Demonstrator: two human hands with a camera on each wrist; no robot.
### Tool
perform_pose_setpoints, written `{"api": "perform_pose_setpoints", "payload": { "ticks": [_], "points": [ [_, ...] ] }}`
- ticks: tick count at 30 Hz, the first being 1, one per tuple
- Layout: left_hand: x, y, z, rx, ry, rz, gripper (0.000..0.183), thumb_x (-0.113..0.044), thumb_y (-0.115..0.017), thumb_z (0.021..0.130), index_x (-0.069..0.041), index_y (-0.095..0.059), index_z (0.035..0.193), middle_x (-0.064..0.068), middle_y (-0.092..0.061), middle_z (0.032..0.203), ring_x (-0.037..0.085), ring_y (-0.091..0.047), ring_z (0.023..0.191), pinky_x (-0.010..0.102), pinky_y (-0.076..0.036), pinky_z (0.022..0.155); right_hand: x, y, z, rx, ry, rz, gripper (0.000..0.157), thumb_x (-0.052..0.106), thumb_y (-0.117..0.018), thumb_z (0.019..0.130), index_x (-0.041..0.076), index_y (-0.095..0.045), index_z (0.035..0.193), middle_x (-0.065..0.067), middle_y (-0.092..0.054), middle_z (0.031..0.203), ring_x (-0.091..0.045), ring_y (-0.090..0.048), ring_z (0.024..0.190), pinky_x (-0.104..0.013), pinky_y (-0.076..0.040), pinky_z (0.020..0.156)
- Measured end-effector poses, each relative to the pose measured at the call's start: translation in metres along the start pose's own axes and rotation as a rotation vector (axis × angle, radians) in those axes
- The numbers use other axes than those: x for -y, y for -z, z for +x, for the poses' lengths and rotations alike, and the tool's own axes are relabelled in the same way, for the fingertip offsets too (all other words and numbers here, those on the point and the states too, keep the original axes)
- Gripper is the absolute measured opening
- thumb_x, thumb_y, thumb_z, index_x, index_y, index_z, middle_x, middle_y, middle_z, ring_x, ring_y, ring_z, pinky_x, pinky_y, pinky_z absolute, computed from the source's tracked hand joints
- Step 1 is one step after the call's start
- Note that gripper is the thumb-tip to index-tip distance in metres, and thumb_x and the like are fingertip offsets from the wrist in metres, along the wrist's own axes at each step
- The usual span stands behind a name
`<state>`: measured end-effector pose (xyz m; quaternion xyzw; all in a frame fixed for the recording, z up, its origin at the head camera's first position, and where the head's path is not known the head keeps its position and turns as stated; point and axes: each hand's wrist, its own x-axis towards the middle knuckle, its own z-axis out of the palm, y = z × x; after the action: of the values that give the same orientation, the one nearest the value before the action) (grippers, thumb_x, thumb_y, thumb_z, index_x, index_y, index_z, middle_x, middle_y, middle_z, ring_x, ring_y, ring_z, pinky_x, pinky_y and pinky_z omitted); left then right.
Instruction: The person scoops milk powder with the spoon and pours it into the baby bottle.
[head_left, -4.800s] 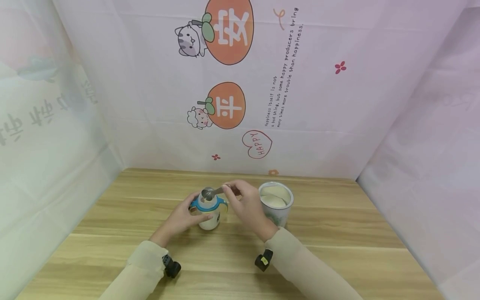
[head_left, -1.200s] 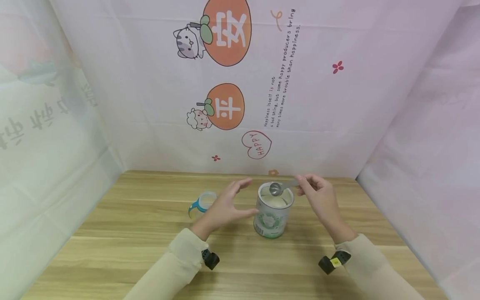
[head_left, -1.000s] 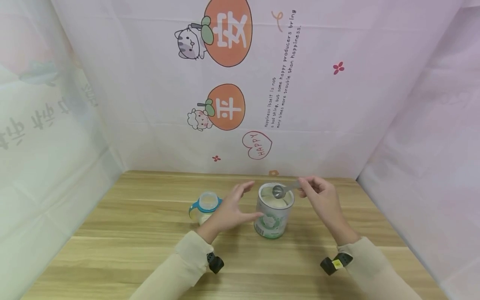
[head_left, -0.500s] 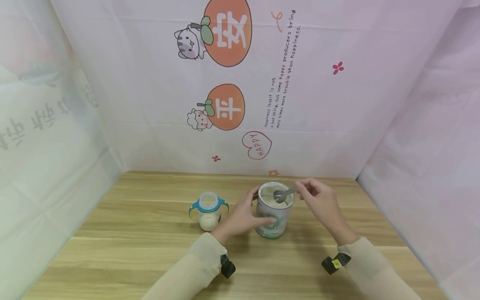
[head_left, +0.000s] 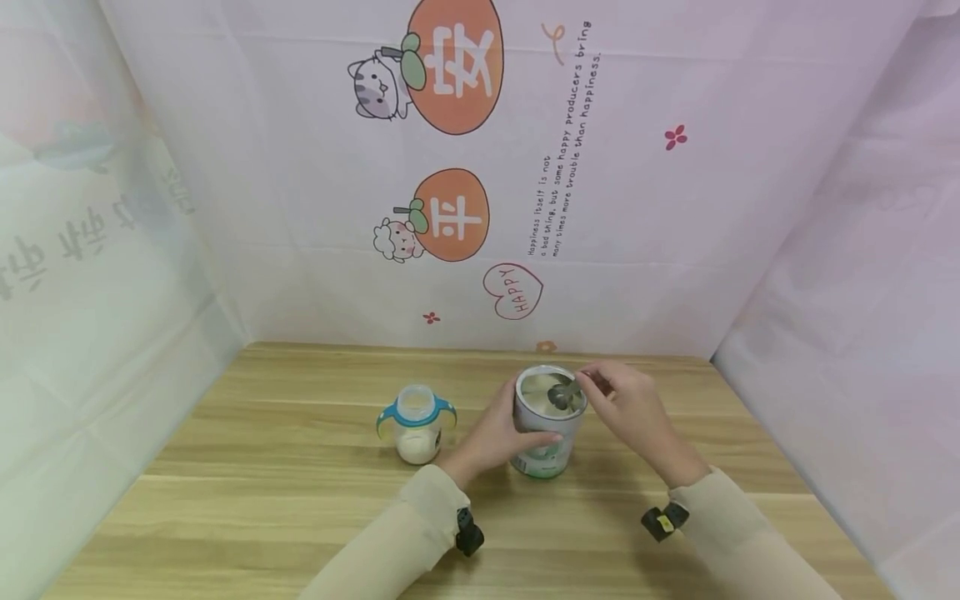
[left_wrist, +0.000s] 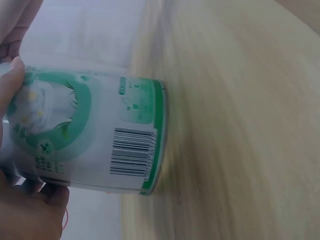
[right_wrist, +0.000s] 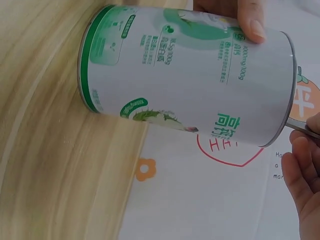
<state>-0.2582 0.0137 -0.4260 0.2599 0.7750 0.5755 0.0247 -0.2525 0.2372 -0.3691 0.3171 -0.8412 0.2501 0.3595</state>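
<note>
A white and green milk powder can stands upright on the wooden table, its top uncovered and pale powder inside. My left hand grips its left side, thumb across the front and fingers behind. In my right hand the handle of a metal spoon is pinched; its bowl is inside the can's mouth. The right wrist view shows the spoon handle passing over the can's rim. Left of the can stands a baby bottle without a cap, with a blue two-handled collar and pale contents low down.
The wooden table runs back to a printed white cloth. Cloth walls rise at the left and right sides as well. The bottle is close to my left forearm.
Earlier my left hand held the bottle, with the spoon over its mouth. Since then both hands have moved right; the left has taken hold of the can and the spoon has lowered into it.
</note>
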Motion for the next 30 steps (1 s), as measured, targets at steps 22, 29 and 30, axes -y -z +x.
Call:
{"api": "perform_pose_setpoints", "payload": {
  "ticks": [22, 29, 30],
  "points": [
    [0.004, -0.001, -0.002, 0.023, -0.023, 0.004, 0.095, -0.037, -0.084, 0.083, -0.020, -0.026, 0.156, 0.009, -0.046, 0.146, 0.025, -0.048, 0.132, 0.046, -0.039, 0.108, 0.001, -0.007, 0.003, 0.119, 0.248, -0.068, 0.017, -0.003, -0.082, 0.078, 0.003, -0.071, 0.090, -0.004, -0.065, 0.086, -0.012, -0.061, 0.072, -0.022, -0.055, 0.060],
    [0.001, 0.001, -0.003, 0.020, -0.024, -0.006, 0.094, -0.034, -0.084, 0.083, -0.019, -0.027, 0.156, 0.007, -0.045, 0.147, 0.024, -0.048, 0.132, 0.045, -0.039, 0.108, 0.010, -0.015, 0.009, 0.171, 0.214, -0.045, 0.009, 0.007, -0.078, 0.088, 0.002, -0.071, 0.088, -0.003, -0.063, 0.081, -0.008, -0.057, 0.066, -0.018, -0.051, 0.056],
    [0.006, 0.000, -0.001, 0.018, -0.022, 0.004, 0.095, -0.038, -0.084, 0.082, -0.022, -0.027, 0.156, 0.003, -0.046, 0.147, 0.020, -0.048, 0.131, 0.042, -0.039, 0.108, 0.012, -0.016, 0.010, 0.188, 0.198, -0.036, 0.008, 0.007, -0.077, 0.088, 0.002, -0.071, 0.088, -0.002, -0.063, 0.080, -0.007, -0.056, 0.066, -0.018, -0.051, 0.055]
  ]
}}
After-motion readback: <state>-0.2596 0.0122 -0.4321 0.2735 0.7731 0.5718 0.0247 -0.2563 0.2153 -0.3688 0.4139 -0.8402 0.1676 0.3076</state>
